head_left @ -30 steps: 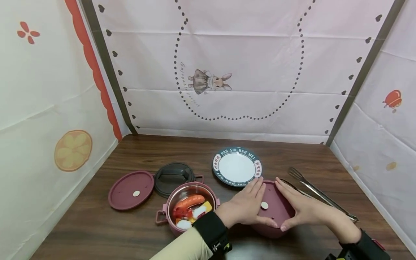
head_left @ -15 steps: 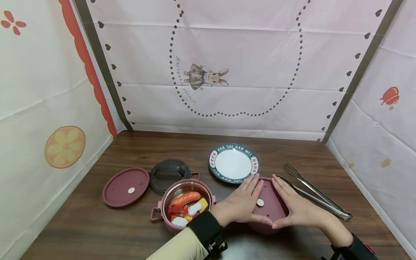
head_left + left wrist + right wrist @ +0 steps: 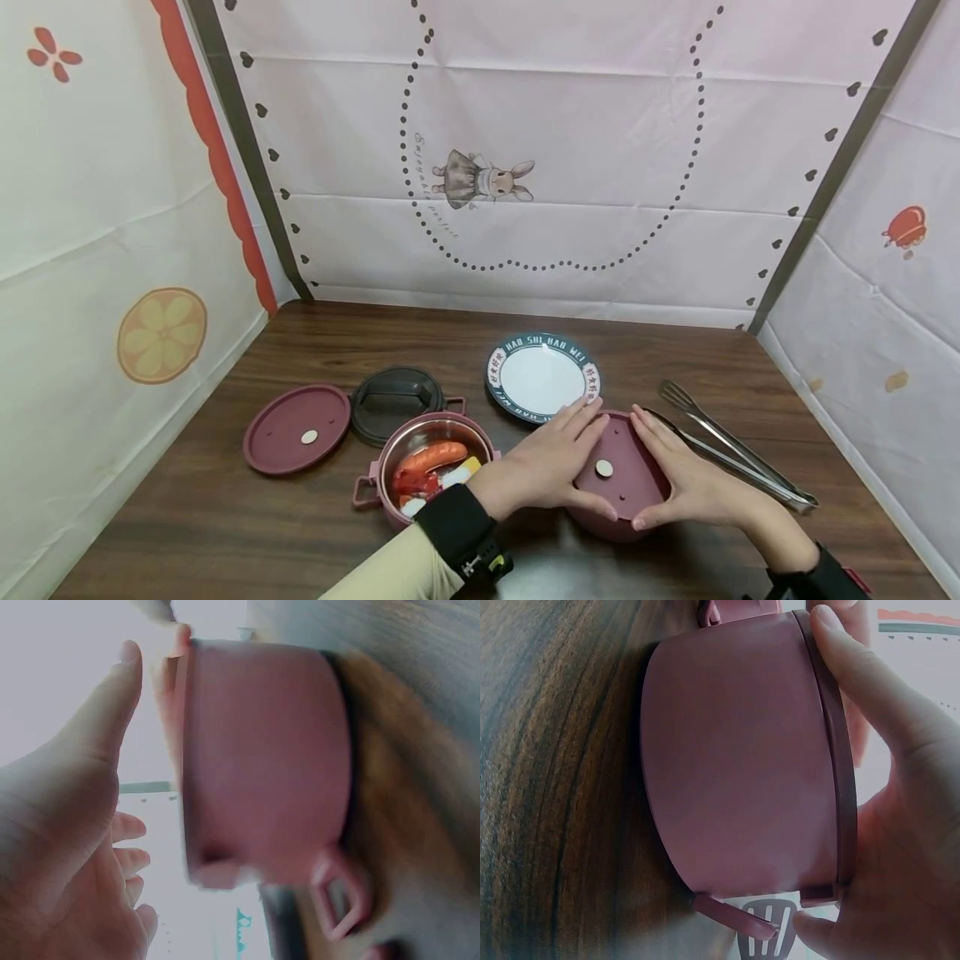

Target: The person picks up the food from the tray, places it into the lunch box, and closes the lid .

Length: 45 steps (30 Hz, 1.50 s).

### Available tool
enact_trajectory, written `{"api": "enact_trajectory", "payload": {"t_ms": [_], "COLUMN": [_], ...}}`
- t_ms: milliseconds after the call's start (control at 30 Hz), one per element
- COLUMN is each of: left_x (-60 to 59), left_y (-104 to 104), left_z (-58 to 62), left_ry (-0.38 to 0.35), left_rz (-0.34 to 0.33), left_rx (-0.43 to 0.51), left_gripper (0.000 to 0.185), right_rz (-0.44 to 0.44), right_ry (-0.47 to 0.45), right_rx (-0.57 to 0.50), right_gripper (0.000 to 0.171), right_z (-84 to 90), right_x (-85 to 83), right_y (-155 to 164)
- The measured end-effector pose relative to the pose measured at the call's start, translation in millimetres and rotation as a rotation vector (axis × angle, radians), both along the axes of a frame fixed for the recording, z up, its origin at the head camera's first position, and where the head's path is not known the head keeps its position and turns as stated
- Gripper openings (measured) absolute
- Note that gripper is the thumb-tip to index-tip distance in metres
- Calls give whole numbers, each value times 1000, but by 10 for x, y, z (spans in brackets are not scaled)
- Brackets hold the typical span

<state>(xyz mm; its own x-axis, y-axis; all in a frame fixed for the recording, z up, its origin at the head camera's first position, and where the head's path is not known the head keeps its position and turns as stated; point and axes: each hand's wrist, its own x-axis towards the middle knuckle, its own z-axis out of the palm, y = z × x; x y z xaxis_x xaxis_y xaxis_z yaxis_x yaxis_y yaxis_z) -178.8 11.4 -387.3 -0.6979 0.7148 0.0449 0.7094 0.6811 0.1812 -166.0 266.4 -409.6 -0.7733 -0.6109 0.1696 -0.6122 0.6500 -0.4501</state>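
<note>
Under right wrist: pot [image 3: 735,757] sidewall, handle.

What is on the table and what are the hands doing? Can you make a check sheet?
Surface: dark wooden table.
Job's things: closed pink pot, its lid on.
Clutter: open pot with toy food; loose pink lid; dark lid; plate; metal tongs.
Hands: left hand and right hand rest on the closed pot's lid rim, fingers straight.
Cables: nothing seen.
Surroundings: printed cloth walls with a rabbit picture.
</note>
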Motion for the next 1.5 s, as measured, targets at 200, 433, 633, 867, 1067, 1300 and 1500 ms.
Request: {"api": "enact_trajectory", "payload": {"t_ms": [200,433,633,867,1067,1300,1500], "left_x": [-8,-95,-163,-188,-157,-29,50], "left_y": [-380,-1177,-2031,-2943,-3505,-3775,-3748], "left_z": [303,761,987,891,489,-8,-277], "left_ry": [17,59,66,1,-62,-158,-169], "left_rz": [24,133,292,472,562,626,656], "left_rx": [43,113,144,128,111,176,194], "left_gripper": [101,88,84,92,102,116,126], "right_rz": [4,-1,20,3,-22,-15,-38], "right_ry": [-14,-17,-10,-12,-4,-6,-18], "right_rx": [-20,-19,-38,-16,21,15,20], "right_gripper": [126,126,127,125,124,125,126], "right_z": [-15,-11,-20,-14,-1,-7,2], "right_x": [-7,-20,-35,-24,-12,-13,-6], "right_y": [10,2,4,-1,-1,-13,-20]}}
